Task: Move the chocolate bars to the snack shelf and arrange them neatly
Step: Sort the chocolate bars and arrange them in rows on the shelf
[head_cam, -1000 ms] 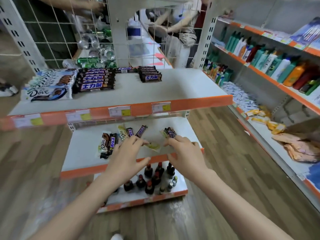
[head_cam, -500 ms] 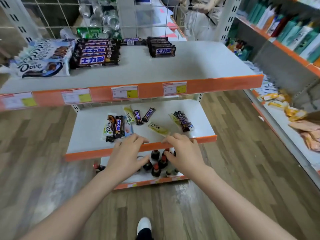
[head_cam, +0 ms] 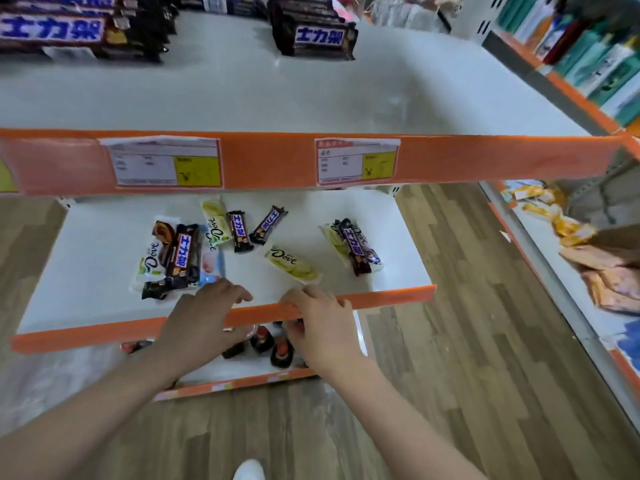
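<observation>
At the front edge of the white, orange-lipped middle shelf [head_cam: 311,308], my left hand [head_cam: 204,317] and right hand [head_cam: 318,323] have drawn back empty, fingers loosely curled, leaving the scattered foil-wrapped chocolate bars [head_cam: 291,265] unsorted.

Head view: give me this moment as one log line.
left hand: open, empty | right hand: open, empty, at middle shelf edge | chocolate bars: scattered, ungrasped | top shelf: stacked bars

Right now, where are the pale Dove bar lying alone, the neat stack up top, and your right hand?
Pale Dove bar [head_cam: 291,264], head view, wrapper middle.
Neat stack [head_cam: 317,38], head view, front label.
Right hand [head_cam: 323,323], head view, back of the hand.
</observation>
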`<state>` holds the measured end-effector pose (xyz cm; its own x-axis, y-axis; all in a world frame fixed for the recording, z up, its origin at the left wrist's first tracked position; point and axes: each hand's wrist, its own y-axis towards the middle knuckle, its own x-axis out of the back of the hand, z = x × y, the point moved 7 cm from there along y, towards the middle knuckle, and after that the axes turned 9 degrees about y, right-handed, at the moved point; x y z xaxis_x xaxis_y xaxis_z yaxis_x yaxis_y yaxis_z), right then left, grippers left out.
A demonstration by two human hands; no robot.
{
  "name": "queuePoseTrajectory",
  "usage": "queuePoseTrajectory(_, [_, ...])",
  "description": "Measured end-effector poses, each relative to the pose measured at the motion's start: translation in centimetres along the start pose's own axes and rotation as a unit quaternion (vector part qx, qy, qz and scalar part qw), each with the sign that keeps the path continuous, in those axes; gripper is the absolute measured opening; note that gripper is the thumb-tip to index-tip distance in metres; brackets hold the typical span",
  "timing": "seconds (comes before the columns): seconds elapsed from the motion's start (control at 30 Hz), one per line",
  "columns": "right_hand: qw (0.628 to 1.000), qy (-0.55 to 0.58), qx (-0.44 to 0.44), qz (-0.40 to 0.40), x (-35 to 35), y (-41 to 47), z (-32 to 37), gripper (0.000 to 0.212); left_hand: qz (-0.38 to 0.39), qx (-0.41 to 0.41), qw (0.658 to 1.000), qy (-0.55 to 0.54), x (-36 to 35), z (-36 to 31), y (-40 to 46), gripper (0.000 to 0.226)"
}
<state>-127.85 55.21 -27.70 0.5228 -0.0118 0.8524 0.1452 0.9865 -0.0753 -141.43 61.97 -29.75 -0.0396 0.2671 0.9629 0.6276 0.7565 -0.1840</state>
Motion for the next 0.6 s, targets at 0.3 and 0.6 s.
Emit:
queuePoseTrajectory(0.3, [1.000,-0.003,-0.016,-0.015,-6.2,7.9,-5.6,0.034,-0.006,-0.006,1.000,0.020,-5.2,3.6,8.1,0.051])
queuePoseTrajectory(0.6, [0.996,-0.061,-0.061,-0.024,-7.8,11.9,-8.7,0.048,-0.076,0.026,0.988,0.132,-6.5,5.8,14.0,0.058])
